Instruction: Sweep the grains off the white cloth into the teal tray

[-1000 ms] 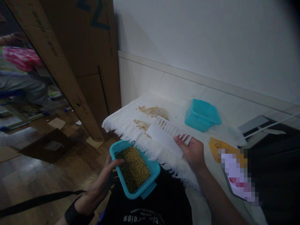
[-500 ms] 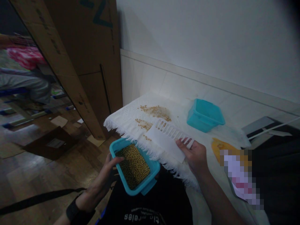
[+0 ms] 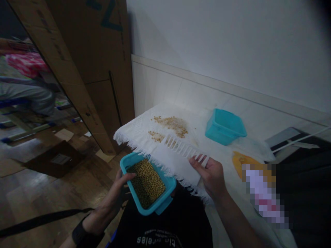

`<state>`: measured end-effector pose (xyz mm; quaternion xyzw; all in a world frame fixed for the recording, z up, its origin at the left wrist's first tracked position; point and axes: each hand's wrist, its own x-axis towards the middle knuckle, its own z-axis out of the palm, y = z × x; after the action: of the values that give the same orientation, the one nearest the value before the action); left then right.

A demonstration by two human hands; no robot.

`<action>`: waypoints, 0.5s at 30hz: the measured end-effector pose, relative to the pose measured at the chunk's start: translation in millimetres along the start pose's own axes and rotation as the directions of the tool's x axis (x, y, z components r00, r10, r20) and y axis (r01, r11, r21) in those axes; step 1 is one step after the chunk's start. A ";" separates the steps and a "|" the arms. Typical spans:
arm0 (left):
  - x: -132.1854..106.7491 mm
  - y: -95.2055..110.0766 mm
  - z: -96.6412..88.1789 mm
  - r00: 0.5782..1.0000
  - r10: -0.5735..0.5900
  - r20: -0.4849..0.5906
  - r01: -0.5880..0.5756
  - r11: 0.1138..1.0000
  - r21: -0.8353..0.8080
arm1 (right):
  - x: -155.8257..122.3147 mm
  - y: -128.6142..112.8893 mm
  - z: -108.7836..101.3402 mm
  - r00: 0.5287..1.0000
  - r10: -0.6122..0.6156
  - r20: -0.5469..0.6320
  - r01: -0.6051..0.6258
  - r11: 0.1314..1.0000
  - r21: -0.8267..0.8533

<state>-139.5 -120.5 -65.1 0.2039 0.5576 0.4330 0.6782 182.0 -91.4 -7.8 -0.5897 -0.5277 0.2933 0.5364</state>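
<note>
Gripping the rim of a teal tub [image 3: 161, 201] of soybeans [image 3: 148, 182], the left hand [image 3: 113, 198] held it just under the fringed cloth's [image 3: 139, 129] near edge, seemingly as a catcher. The right hand [image 3: 212, 175] pinched a white slotted scraper [image 3: 181, 156] laid flat near loose beans [image 3: 172, 123].

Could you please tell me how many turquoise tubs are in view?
2: the bean-filled tub in the left hand, the far tub on the white cloth; none seems hidden.
</note>
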 end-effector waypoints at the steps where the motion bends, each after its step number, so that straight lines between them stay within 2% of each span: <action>1: -0.1 0.1 0.2 1.000 0.001 0.001 -0.001 1.000 0.002 | 5.8 1.4 -4.2 1.000 0.000 -0.023 0.000 1.000 -0.007; 4: -1.7 1.0 1.9 1.000 0.002 -0.005 -0.002 1.000 0.009 | 25.6 3.2 -19.8 0.989 -0.040 -0.145 0.027 0.995 -0.091; 6: -2.9 1.6 3.3 1.000 0.005 -0.015 -0.004 1.000 0.014 | 34.9 1.9 -28.1 0.979 -0.084 -0.185 0.052 0.984 -0.172; 11: -4.5 2.5 5.2 1.000 -0.007 -0.018 0.008 1.000 0.020 | 37.6 -3.5 -29.9 0.971 -0.145 -0.190 0.097 0.966 -0.240; 15: -7.1 3.4 6.6 1.000 0.001 -0.019 -0.001 1.000 0.025 | 35.2 -3.9 -23.4 0.982 -0.113 -0.150 0.078 0.973 -0.219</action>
<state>-134.6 -123.1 -56.4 0.2087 0.5692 0.4281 0.6702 211.7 -66.5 9.5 -0.6391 -0.5387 0.1606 0.5249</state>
